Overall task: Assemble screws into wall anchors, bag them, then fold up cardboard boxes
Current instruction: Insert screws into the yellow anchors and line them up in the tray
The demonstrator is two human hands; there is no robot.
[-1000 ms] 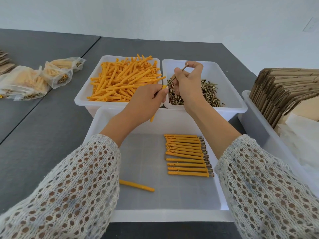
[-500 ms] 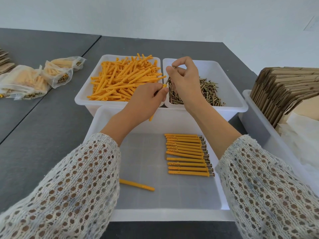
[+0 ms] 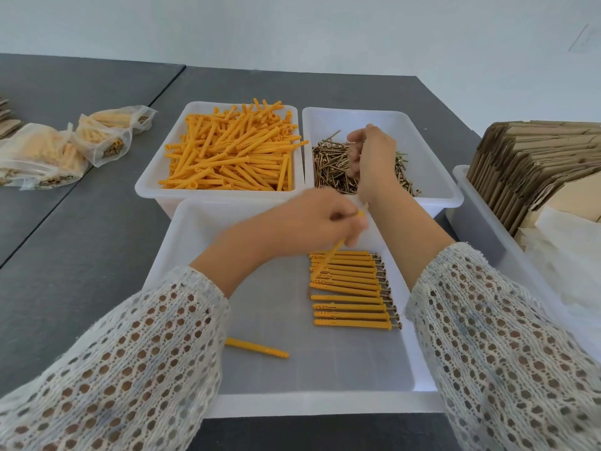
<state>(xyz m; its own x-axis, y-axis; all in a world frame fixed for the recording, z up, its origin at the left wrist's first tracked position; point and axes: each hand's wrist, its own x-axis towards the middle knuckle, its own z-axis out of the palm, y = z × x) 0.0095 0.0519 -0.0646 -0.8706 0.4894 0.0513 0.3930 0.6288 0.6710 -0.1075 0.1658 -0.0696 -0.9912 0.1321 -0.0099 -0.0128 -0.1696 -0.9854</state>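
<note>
Three white translucent plastic bins stand on a dark grey surface [image 3: 81,242]. The near bin [image 3: 312,403], at the front edge, holds a row of orange plastic wall anchors with brass screw heads showing at their right ends [image 3: 351,288], laid parallel against its right wall, and a single orange anchor [image 3: 257,347] lying apart near its left front corner. Behind it, touching side by side, stand a bin of loose orange anchors [image 3: 232,151] on the left and a bin of loose brass screws [image 3: 335,170] on the right.

The left hand [image 3: 312,219], blurred, is above the far wall of the near bin; its fingers are curled and pinch a tilted orange wall anchor [image 3: 331,253], whose lower end hangs over the far end of the row. The right hand [image 3: 370,157] reaches into the screw bin, fingers bent down among the screws; whether they grip a screw cannot be told.

At the surface's left edge lie clear plastic bags filled with anchors [image 3: 65,148]. At the right edge a fourth white bin [image 3: 474,203] carries flat brown cardboard blanks standing on edge [image 3: 533,157] and white sheet material [image 3: 569,255]. Both forearms wear white open-knit sleeves [image 3: 130,369].
</note>
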